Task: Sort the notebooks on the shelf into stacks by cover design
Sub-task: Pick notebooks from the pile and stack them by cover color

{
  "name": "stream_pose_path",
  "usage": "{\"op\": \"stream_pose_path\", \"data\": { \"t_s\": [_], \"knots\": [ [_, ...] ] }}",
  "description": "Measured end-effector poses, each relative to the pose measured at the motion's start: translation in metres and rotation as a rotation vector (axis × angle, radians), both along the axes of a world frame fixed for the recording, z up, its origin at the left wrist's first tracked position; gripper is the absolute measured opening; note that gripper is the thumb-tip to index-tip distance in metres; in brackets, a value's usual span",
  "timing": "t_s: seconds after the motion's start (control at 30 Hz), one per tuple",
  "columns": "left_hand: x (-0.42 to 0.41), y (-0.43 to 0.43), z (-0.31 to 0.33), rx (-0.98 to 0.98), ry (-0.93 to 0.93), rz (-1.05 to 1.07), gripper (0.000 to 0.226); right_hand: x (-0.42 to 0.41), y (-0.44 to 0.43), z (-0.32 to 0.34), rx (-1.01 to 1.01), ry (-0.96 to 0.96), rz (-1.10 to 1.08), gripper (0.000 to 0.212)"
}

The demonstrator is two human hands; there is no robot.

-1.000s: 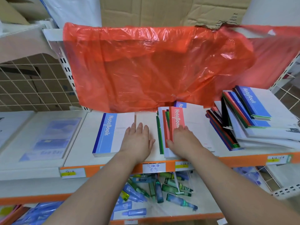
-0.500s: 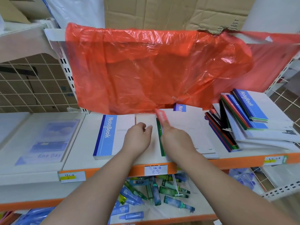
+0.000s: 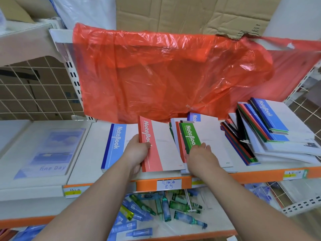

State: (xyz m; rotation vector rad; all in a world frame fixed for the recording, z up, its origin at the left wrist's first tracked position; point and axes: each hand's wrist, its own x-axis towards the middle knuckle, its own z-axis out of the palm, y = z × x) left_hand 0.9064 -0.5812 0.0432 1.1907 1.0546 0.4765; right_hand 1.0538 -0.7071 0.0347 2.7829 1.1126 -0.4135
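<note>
Head view: my left hand (image 3: 137, 150) grips the red notebook (image 3: 156, 146) by its spine edge; right hand (image 3: 199, 153) pinches the green notebook (image 3: 190, 136). Both look thin, light, floppy; I'd hold spines.

Two bare forearms are being shown, reaching up from the lower edge of the view. No sleeve is being worn on either within the view. The left hand (image 3: 137, 150) and right hand (image 3: 201, 157) are being seen ungloved, with short, unpainted nails.
</note>
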Motion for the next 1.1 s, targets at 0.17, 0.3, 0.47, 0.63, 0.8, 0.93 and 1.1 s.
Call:
{"op": "stream_pose_path", "data": {
  "t_s": [0.17, 0.3, 0.47, 0.63, 0.8, 0.93, 1.1],
  "knots": [
    [-0.003, -0.002, -0.001, -0.007, 0.008, -0.013, 0.034, -0.001, 0.004, 0.006, -0.023, -0.001, 0.011, 0.052],
    [-0.003, -0.002, 0.0, -0.003, 0.011, -0.018, 0.034, -0.003, 0.002, 0.004, -0.004, -0.05, 0.053, 0.043],
    [-0.004, -0.002, -0.002, -0.011, 0.015, -0.015, 0.031, -0.007, 0.001, 0.012, 0.063, -0.113, 0.121, 0.031],
    [-0.004, -0.003, -0.004, -0.016, 0.001, -0.012, 0.028, -0.024, 0.007, 0.03, 0.163, -0.174, 0.189, 0.038],
    [-0.003, -0.003, -0.005, -0.112, -0.124, 0.012, 0.04, -0.079, 0.024, 0.037, 0.384, -0.002, 0.413, 0.033],
    [-0.005, -0.001, -0.01, -0.034, -0.078, 0.014, 0.019, -0.076, 0.024, 0.036, 0.527, 0.174, 0.372, 0.027],
    [-0.01, 0.002, -0.008, -0.034, -0.076, 0.04, 0.018, -0.012, 0.017, 0.015, 0.092, -0.061, 0.001, 0.051]
  ]
}}
